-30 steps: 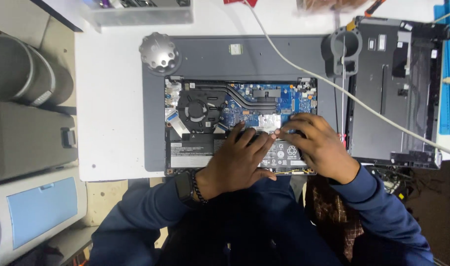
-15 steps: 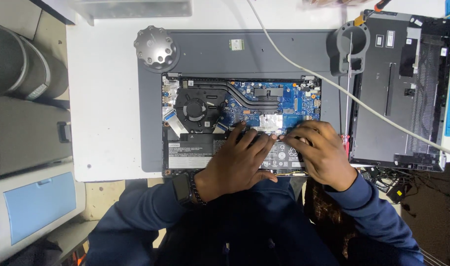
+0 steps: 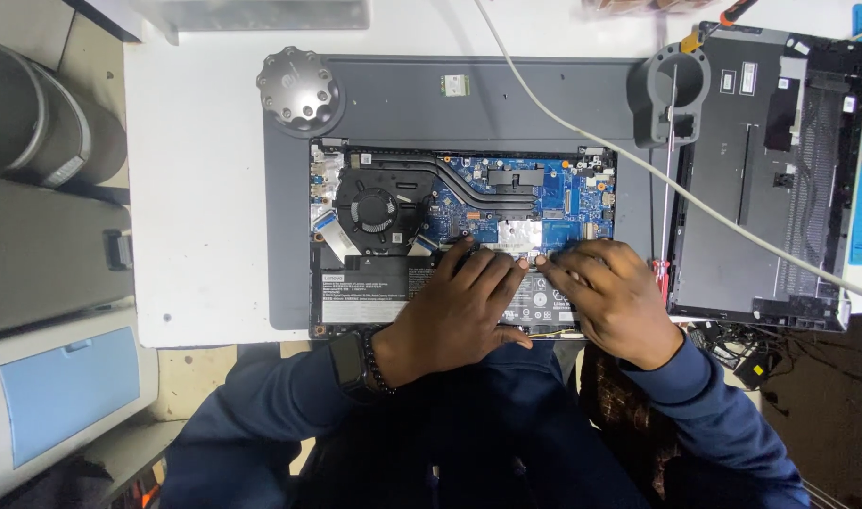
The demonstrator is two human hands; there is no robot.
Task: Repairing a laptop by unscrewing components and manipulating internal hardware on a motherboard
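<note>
Head view, looking straight down on a white table (image 3: 205, 236).

Off the table's left edge: grey cylindrical containers (image 3: 35, 123) and a grey case with a light blue panel (image 3: 68, 391).

On the table, a dark grey work mat (image 3: 506, 94) carries most items. At the mat's far left corner sits a round knurled metal knob (image 3: 300, 88). Near the mat's far edge, middle, lies a small green card (image 3: 455, 85).

Centre of mat: an opened laptop (image 3: 464, 240), bottom cover off, internals exposed. Black fan (image 3: 374, 209) at left, copper-dark heat pipes (image 3: 492, 188) running right across a blue circuit board (image 3: 553, 203). The black battery (image 3: 369, 287) runs along the near edge of the laptop.

Left hand (image 3: 454, 311): palm down on the battery, fingers spread flat and extended toward the silver shield on the board; open, gripping nothing. A dark watch (image 3: 348, 363) is on the wrist.

Right hand (image 3: 610, 297): just beside the left, palm down over the right end of the battery, fingers curled with tips pressed at the battery's far edge. Cannot tell whether anything is pinched under them.

A white cable (image 3: 638, 165) crosses diagonally from the table's far edge to the right edge. A red-handled screwdriver (image 3: 664, 188) lies at the mat's right edge, beside a grey ring-shaped holder (image 3: 676, 94). The removed bottom cover (image 3: 761, 179) lies at the table's right edge.
</note>
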